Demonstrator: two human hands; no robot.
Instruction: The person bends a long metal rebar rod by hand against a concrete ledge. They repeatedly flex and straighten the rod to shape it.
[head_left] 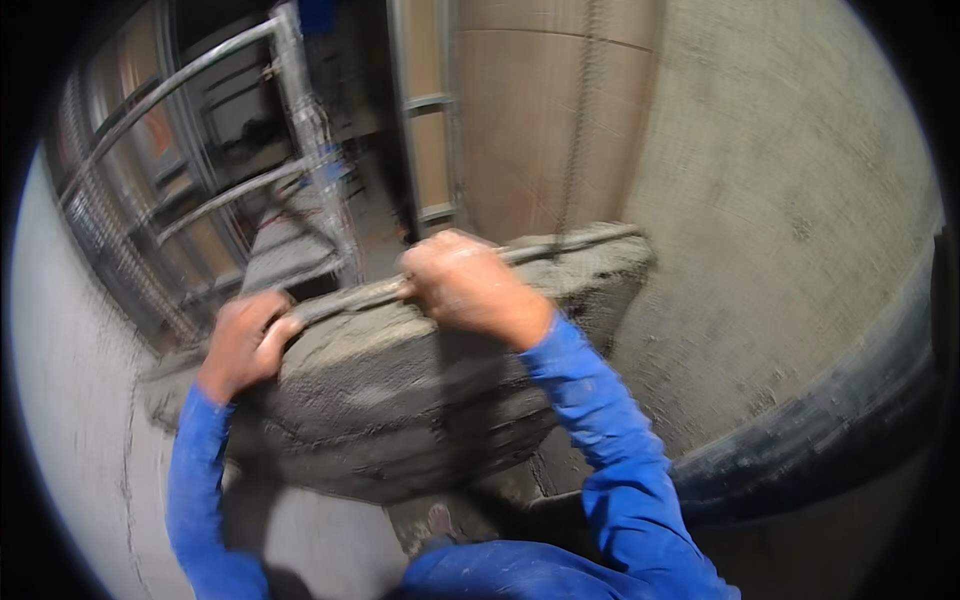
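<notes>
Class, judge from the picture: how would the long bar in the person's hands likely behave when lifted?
The long bar is probably stiff, since it shows no obvious sag between the left hand and right hand. Its grey, smeared-looking surface suggests it may feel gritty or slippery.

We look from the wearer's head through the left of two side-by-side fisheye lenses, upright and unmirrored, facing steeply down and forward. The blue-sleeved arms reach up from our lower edge, quite near us, with the blue cloth over the wearer's body at bottom centre. We see the rough, grey, cement-like block from above, near and central; the silver tubular frame stands farther off, upper left. Straight lines bow toward our rim.
</notes>
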